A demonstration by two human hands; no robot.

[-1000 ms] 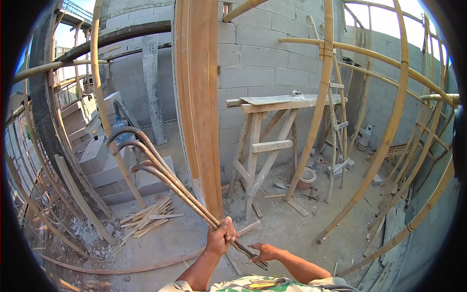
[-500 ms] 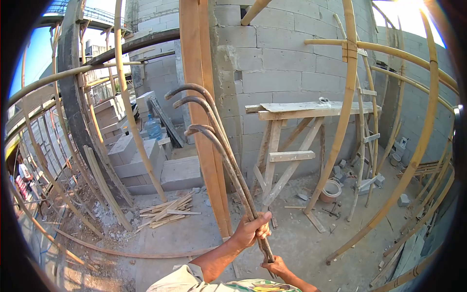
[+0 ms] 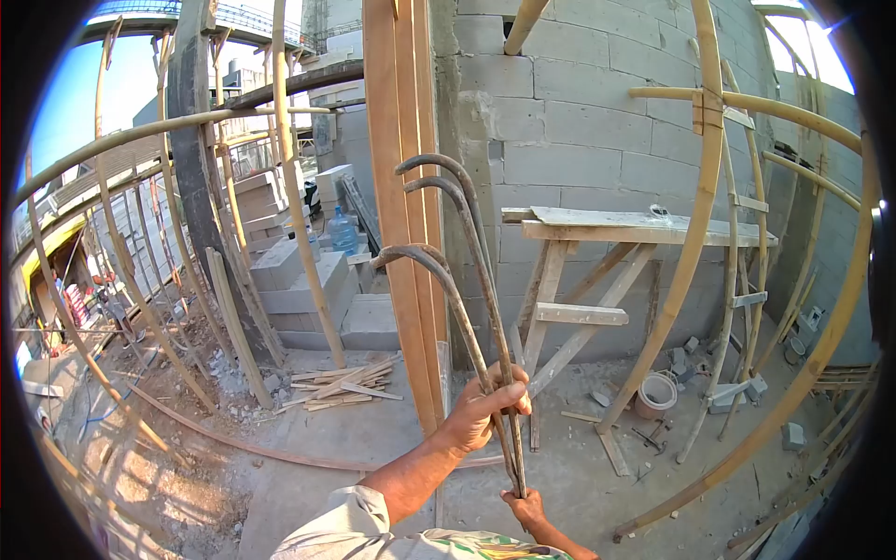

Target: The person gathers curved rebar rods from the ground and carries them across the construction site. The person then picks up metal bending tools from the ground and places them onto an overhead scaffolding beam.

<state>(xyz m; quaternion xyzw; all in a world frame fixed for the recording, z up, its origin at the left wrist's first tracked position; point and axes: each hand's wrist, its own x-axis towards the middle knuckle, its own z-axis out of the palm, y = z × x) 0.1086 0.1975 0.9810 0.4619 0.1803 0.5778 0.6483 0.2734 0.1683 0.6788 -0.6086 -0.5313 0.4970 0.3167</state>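
Observation:
A bundle of bent steel bars (image 3: 487,271) with curved hook ends rises in front of me, leaning a little to the left. My left hand (image 3: 487,408) is closed around the bars below their middle, thumb across the front. Lower down, my right hand (image 3: 527,509) grips the bars near their bottom ends, its fingers partly hidden. The hooks curve to the left at two heights, and the bars fan apart above my left hand. Just behind the hooks stands an upright wooden door frame (image 3: 392,187) against the block wall (image 3: 583,131).
A wooden trestle (image 3: 644,230) stands along the wall. Bamboo poles (image 3: 702,243) cross the right side. On the floor are a bucket (image 3: 656,396), a hammer (image 3: 651,437) and a pile of wood strips (image 3: 345,383). Grey blocks (image 3: 317,280) are stacked at left.
My view has turned left, so the surroundings sit further right. The bars stand more upright and their hooks have spread apart. Both hands keep their hold.

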